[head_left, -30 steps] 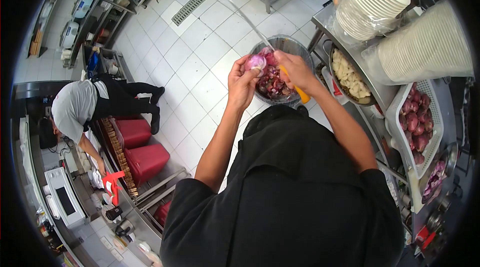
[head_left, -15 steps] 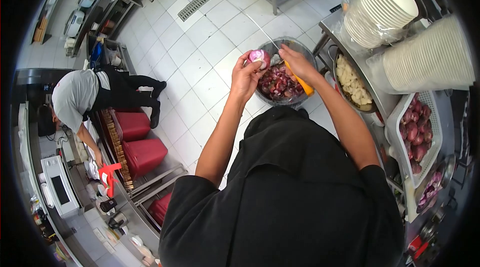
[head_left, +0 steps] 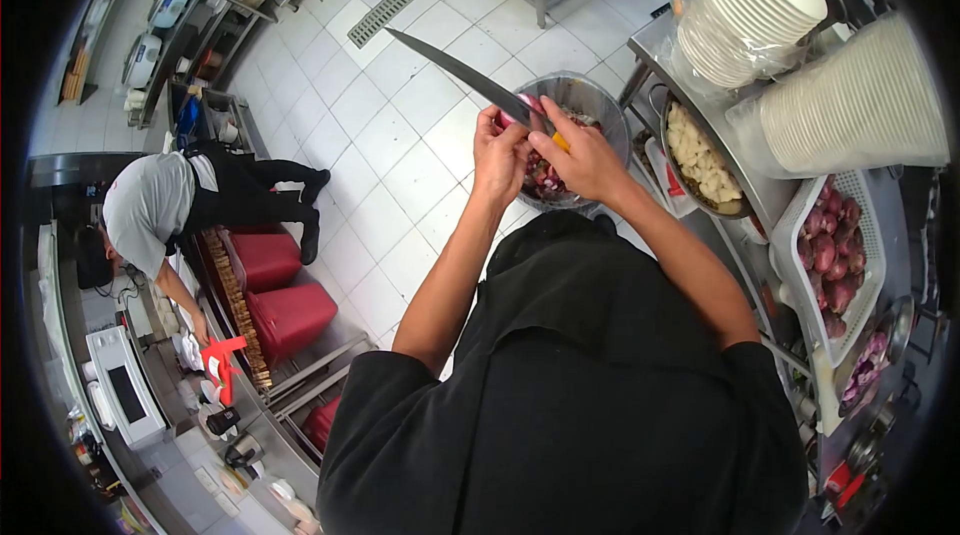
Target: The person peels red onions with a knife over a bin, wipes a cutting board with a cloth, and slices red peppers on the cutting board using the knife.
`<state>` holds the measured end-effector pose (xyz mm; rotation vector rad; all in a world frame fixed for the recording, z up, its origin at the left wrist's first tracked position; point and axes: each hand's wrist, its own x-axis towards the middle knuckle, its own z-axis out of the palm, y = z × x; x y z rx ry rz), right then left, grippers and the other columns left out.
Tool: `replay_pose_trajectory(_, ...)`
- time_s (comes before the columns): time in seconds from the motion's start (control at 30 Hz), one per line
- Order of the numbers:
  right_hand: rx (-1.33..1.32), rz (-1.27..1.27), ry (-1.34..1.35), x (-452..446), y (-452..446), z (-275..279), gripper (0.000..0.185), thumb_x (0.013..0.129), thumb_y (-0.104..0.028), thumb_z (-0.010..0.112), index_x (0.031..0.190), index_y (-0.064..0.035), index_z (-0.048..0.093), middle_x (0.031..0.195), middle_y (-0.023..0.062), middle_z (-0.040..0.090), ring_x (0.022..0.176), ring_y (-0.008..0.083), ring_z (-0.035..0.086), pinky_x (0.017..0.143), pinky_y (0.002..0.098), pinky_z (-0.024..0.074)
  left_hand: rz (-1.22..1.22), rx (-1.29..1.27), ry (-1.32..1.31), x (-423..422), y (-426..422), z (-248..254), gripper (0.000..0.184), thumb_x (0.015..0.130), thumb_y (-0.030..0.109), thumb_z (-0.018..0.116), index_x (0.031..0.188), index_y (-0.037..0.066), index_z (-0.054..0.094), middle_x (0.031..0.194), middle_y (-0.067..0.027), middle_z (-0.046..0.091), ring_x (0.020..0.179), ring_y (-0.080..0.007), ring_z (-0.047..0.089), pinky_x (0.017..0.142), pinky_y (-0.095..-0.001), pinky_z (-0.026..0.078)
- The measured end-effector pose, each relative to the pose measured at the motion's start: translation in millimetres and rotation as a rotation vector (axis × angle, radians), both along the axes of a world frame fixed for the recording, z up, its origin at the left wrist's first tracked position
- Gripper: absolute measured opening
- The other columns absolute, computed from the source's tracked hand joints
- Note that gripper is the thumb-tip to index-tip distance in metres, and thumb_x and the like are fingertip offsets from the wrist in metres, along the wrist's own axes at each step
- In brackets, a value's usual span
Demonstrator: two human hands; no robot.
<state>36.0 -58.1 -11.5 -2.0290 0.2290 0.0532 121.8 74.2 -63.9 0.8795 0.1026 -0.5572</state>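
Note:
My left hand (head_left: 500, 160) is closed around a red onion (head_left: 507, 121), partly hidden behind the blade and my fingers. In my right hand (head_left: 588, 163) is a large knife (head_left: 460, 71) with a yellow handle (head_left: 560, 142). Its broad blade lies across the onion and points up and to the left. Both hands are close together above a grey bin (head_left: 617, 115) on the floor. Dark red onion skins and scraps (head_left: 545, 180) lie in the bin, partly covered by my hands.
On the right counter are stacked white containers (head_left: 745, 15), a pan of pale peeled pieces (head_left: 700, 160), a white basket (head_left: 868, 235) of red onions (head_left: 832, 253) and a bowl of cut onion (head_left: 865, 373). A co-worker (head_left: 150, 205) bends over the left counter near red bins (head_left: 290, 320).
The knife has turned from edge-on to showing its broad side, and its blade now crosses the onion. My right hand has moved closer to my left, which has lowered slightly.

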Motion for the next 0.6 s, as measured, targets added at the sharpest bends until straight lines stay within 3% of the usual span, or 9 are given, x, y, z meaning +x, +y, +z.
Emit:
replay_pose_trajectory(0.07,-0.013,-0.004,-0.015,-1,0,-3,0.07,0.098,-0.044,0.051,0.147,0.0039,0.037,0.086,0.0259,0.067,0.095,0.0391,0.068,0.086,0.0402,0.0487,0.026,0.015,0.001,-3,-2,1,0.039,0.086,-0.012,0.052,0.12,0.004,0.043,0.099,-0.0079,0.057,0.075,-0.0126,0.058,0.062,-0.0253,0.052)
replay_pose_trajectory(0.17,-0.047,-0.007,-0.178,-1,0,-22,0.072,0.098,-0.043,0.051,0.145,0.0087,0.035,0.073,0.0234,0.065,0.073,0.0376,0.068,0.067,0.0427,0.0496,0.048,0.032,-0.013,-5,-4,3,0.038,0.086,-0.012,0.052,0.119,0.005,0.042,0.097,-0.0071,0.056,0.072,-0.0109,0.056,0.058,-0.0226,0.05)
replay_pose_trajectory(0.33,-0.095,-0.015,-0.226,-1,2,-27,0.069,0.098,-0.042,0.051,0.145,0.0061,0.037,0.071,0.0248,0.063,0.069,0.0402,0.066,0.065,0.0446,0.049,0.056,0.032,-0.019,-7,-4,1,0.037,0.086,-0.012,0.052,0.117,0.005,0.042,0.094,-0.0058,0.055,0.07,-0.0099,0.055,0.057,-0.0212,0.049)
replay_pose_trajectory(0.47,-0.166,-0.012,-0.175,-1,3,-20,0.064,0.099,-0.041,0.05,0.145,0.0026,0.04,0.069,0.0259,0.062,0.069,0.0418,0.066,0.065,0.0458,0.0491,0.049,0.011,-0.005,-8,0,-7,0.038,0.086,-0.012,0.051,0.118,0.005,0.042,0.1,-0.0083,0.054,0.076,-0.0132,0.056,0.065,-0.0275,0.054)
replay_pose_trajectory(0.6,-0.141,-0.058,-0.256,0,2,-38,0.056,0.099,-0.042,0.049,0.135,0.0007,0.053,0.074,0.0253,0.065,0.067,0.0403,0.067,0.064,0.0457,0.0494,0.017,-0.017,0.004,-11,4,-10,0.04,0.086,-0.012,0.053,0.12,0.005,0.041,0.109,-0.0118,0.053,0.091,-0.0199,0.059,0.079,-0.0386,0.057)
